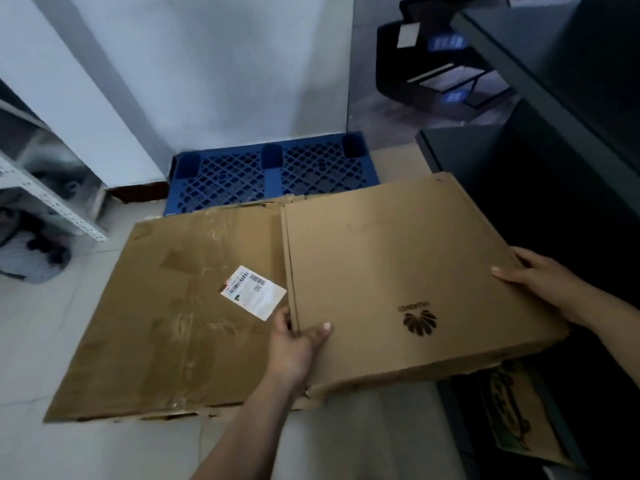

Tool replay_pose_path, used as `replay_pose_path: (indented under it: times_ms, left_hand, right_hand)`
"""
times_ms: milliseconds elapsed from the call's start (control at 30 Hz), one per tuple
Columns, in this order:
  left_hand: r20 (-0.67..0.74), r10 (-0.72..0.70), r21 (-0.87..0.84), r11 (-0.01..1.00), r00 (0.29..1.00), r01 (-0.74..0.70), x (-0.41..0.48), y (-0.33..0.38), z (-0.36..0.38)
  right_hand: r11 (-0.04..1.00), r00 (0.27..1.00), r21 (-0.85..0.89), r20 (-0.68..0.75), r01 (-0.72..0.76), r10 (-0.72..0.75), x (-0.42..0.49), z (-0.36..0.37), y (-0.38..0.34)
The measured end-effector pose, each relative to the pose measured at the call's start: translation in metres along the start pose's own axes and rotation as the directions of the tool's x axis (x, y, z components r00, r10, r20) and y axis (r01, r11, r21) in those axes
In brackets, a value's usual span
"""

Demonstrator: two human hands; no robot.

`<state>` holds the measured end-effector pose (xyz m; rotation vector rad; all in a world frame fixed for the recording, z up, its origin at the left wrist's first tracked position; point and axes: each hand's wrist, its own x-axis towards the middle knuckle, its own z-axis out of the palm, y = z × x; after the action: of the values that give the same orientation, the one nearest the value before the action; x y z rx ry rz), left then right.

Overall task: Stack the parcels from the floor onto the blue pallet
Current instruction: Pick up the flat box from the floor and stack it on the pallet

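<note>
A flat brown cardboard parcel (398, 265) with a dark petal logo is held tilted above the floor. My left hand (298, 337) grips its near left corner, thumb on top. My right hand (540, 282) grips its right edge. A larger flat brown parcel (180, 306) with a white barcode label (252, 292) lies on the floor to the left, partly under the held one. The blue lattice pallet (270, 171) sits on the floor against the white wall, beyond both parcels, with nothing seen on it.
A grey metal shelf frame (52, 202) with dark clutter stands at the left. Dark cabinets (554, 150) fill the right side. Another printed cardboard piece (519, 420) lies at the lower right. Light floor tiles (104, 445) lie in front.
</note>
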<state>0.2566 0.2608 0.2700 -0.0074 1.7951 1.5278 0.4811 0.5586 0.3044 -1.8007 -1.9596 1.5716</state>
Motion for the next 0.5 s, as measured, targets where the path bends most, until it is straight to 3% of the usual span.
replay_pose_path:
  times_ms: [133,267,367,500]
  left_hand:
    - [0.000,0.049,0.067,0.997,0.999,-0.049,0.009,-0.022,0.020]
    - [0.038,0.084,0.043,0.995,0.996,-0.085,0.017,-0.027,0.038]
    - [0.068,0.064,0.072,0.995,0.996,-0.069,0.024,-0.035,0.047]
    - [0.031,0.049,0.309,0.949,0.998,-0.056,0.039,-0.041,0.033]
  right_hand:
    - [0.994,0.994,0.051,-0.039,-0.099,0.101,0.032,0.002,0.034]
    - [0.987,0.978,0.097,-0.156,-0.127,0.141,0.044,-0.001,0.056]
    - [0.986,0.976,0.087,-0.153,-0.142,0.154,0.046,-0.011,0.060]
    - [0.993,0.990,0.052,-0.080,-0.109,0.113,0.047,0.006,0.062]
